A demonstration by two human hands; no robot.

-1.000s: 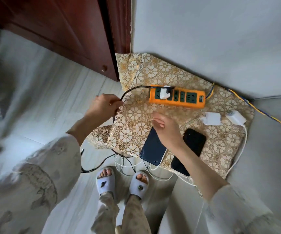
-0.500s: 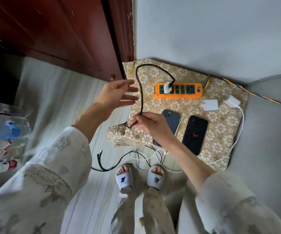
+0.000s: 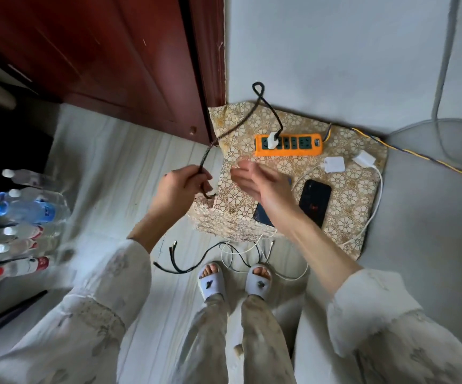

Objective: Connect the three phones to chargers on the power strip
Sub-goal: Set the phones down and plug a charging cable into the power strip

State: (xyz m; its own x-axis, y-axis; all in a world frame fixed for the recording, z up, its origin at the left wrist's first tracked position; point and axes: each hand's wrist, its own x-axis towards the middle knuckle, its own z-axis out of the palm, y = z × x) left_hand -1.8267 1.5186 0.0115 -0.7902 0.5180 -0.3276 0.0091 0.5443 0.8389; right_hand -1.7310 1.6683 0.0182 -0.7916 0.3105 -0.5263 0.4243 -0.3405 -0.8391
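Left hand now grips black cable, taken over from right hand, which hovers open above two phones on counter. Farther: one charger in power strip; cable end needs finding.

A room in someone's home.
Pale wood-grain floorboards meet a dark red wooden cabinet; a gold floral-patterned cushion sits in a plain grey wall corner, plastic water bottles lie nearby, and the person wears white slippers.
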